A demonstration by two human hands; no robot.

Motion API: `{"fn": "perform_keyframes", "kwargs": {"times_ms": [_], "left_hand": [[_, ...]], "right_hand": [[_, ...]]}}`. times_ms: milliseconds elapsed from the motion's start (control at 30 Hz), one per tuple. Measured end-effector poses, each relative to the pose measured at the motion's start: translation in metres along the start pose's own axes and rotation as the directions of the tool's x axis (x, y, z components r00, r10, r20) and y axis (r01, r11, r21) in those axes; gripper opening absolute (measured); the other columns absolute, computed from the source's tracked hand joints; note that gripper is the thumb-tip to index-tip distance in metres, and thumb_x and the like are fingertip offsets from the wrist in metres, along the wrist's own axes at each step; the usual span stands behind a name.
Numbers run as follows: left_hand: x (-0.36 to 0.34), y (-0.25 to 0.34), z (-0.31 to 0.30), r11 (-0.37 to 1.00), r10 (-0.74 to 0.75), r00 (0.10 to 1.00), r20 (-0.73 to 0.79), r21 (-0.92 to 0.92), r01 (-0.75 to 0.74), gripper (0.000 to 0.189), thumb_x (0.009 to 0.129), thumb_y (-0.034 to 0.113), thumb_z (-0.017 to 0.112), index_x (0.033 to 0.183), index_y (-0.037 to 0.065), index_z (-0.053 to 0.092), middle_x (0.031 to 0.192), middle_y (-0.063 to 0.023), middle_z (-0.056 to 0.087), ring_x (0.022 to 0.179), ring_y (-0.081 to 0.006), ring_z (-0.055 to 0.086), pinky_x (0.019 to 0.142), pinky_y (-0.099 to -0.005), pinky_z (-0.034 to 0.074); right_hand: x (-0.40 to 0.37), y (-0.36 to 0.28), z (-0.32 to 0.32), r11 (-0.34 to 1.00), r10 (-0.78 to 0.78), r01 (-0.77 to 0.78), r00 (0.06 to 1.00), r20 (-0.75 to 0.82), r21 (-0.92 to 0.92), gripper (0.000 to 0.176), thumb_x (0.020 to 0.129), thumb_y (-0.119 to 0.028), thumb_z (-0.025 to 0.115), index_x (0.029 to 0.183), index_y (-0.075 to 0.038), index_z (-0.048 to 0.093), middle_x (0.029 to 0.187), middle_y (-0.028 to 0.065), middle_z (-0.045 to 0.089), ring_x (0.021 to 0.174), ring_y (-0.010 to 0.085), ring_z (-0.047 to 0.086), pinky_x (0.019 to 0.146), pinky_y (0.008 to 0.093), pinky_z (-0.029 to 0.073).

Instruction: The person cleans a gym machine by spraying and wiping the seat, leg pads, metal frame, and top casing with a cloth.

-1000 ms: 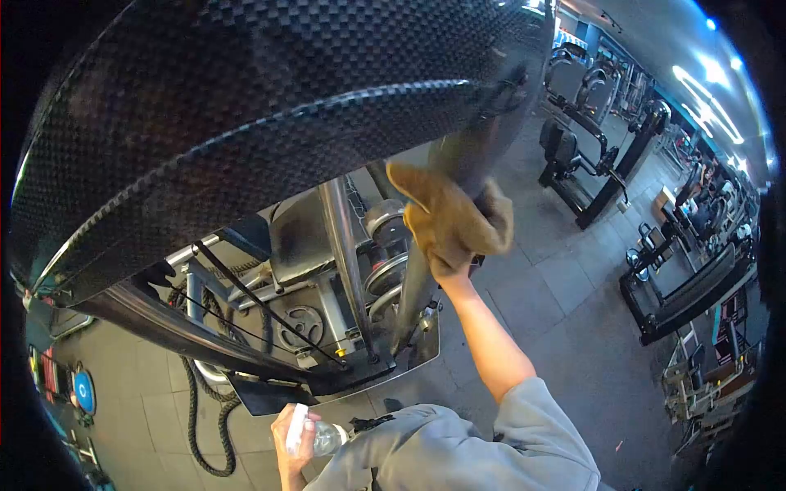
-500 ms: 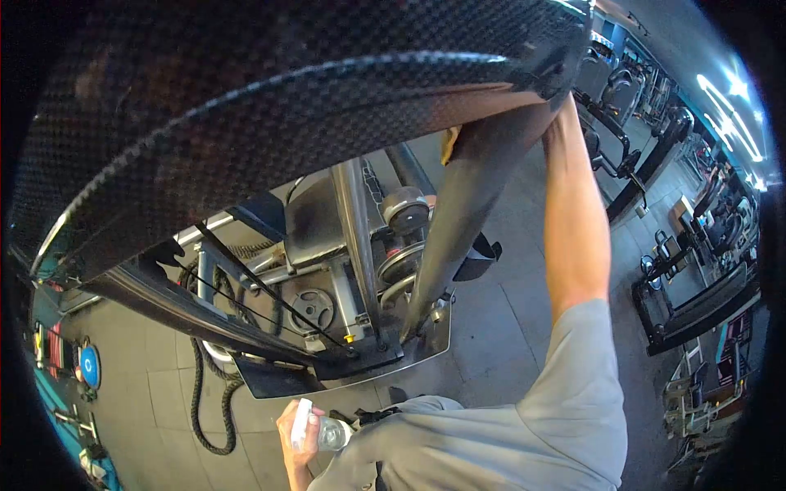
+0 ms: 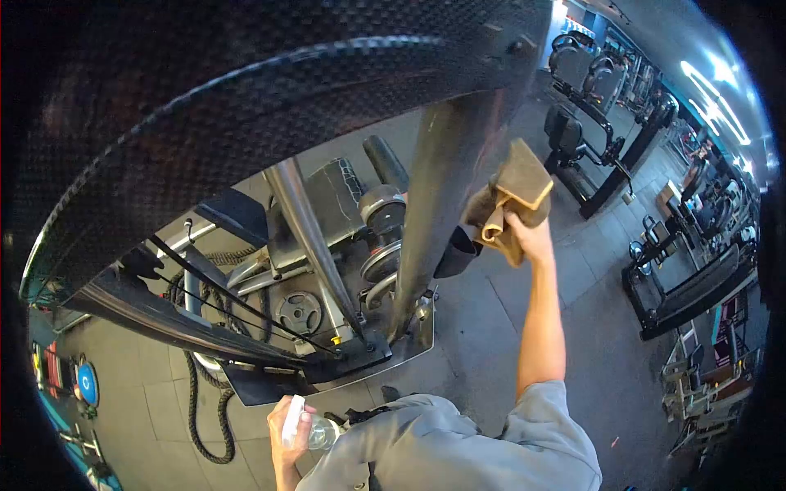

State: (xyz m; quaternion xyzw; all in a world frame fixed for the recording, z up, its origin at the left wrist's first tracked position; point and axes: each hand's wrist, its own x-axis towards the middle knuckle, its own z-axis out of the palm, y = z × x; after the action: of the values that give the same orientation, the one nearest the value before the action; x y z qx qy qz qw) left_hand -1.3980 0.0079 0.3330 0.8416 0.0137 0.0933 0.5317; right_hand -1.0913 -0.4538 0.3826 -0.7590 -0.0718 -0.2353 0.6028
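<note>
My right hand (image 3: 532,237) grips a folded brown cloth (image 3: 524,180), its yellowish edges bunched beside the thumb. The cloth is right by a thick dark post (image 3: 442,188) of a gym machine. Low in the view, close to my body, my left hand (image 3: 282,430) is wrapped round a clear spray bottle (image 3: 322,434) with a white spray head. A large black panel (image 3: 270,123) with a woven, glossy surface spans the top of the view above the post.
Behind the posts are a padded bench (image 3: 319,217), a weight plate (image 3: 300,313) and a black battle rope (image 3: 196,409) on the tiled floor (image 3: 483,352). A treadmill (image 3: 688,278) and other machines stand at the right. A blue disc (image 3: 87,382) is at far left.
My right hand has come down from behind the upper end of the post, bringing the cloth into full view. The left hand still holds the bottle; the view has shifted slightly.
</note>
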Motion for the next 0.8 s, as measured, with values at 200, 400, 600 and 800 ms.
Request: {"fn": "perform_keyframes", "kwargs": {"times_ms": [200, 400, 600, 800], "left_hand": [[-0.002, -0.001, 0.0, 0.999, 0.038, 0.999, -0.003, -0.026, -0.038, 0.027, 0.086, 0.025, 0.063, 0.083, -0.001, 0.07, 0.075, -0.0118, 0.058, 0.066, -0.0227, 0.056, 0.06, -0.0347, 0.043], [-0.011, -0.003, -0.002, 0.999, 0.012, 1.0, -0.023, -0.04, -0.013, 0.023, 0.085, 0.021, 0.063, 0.082, -0.001, 0.069, 0.074, -0.0122, 0.058, 0.066, -0.024, 0.057, 0.06, -0.035, 0.043], [-0.019, -0.009, -0.004, 1.0, 0.01, 0.999, -0.05, -0.023, -0.011, 0.024, 0.086, 0.022, 0.063, 0.083, -0.001, 0.069, 0.075, -0.0128, 0.059, 0.067, -0.0261, 0.058, 0.062, -0.0362, 0.045], [-0.014, -0.001, -0.004, 1.0, 0.022, 1.0, -0.022, 0.011, -0.022, 0.036, 0.09, 0.033, 0.06, 0.083, -0.001, 0.067, 0.075, -0.0119, 0.058, 0.067, -0.0251, 0.058, 0.063, -0.0356, 0.045]], "right_hand": [[0.029, -0.082, -0.008, 0.882, -0.263, 0.242, 0.965, 0.004, -0.405, 0.038, 0.085, -0.001, 0.065, 0.122, 0.002, 0.062, 0.118, 0.0115, 0.069, 0.109, 0.0218, 0.064, 0.095, 0.0367, 0.05], [0.0, -0.082, 0.058, 0.865, 0.018, -0.076, 0.993, 0.12, 0.496, 0.06, 0.097, -0.042, 0.066, 0.142, -0.006, 0.05, 0.136, 0.006, 0.058, 0.123, 0.0199, 0.055, 0.105, 0.038, 0.044], [0.001, -0.126, 0.099, 0.734, 0.068, 0.022, 0.992, -0.105, 0.679, 0.084, 0.099, -0.07, 0.035, 0.148, -0.002, 0.042, 0.145, 0.0113, 0.052, 0.133, 0.0295, 0.049, 0.114, 0.0459, 0.035], [0.069, -0.28, 0.064, 0.528, -0.361, 0.436, 0.892, -0.272, 0.729, 0.066, 0.105, -0.052, 0.038, 0.143, 0.001, 0.048, 0.14, 0.0169, 0.055, 0.128, 0.0333, 0.053, 0.111, 0.0464, 0.039]]}}
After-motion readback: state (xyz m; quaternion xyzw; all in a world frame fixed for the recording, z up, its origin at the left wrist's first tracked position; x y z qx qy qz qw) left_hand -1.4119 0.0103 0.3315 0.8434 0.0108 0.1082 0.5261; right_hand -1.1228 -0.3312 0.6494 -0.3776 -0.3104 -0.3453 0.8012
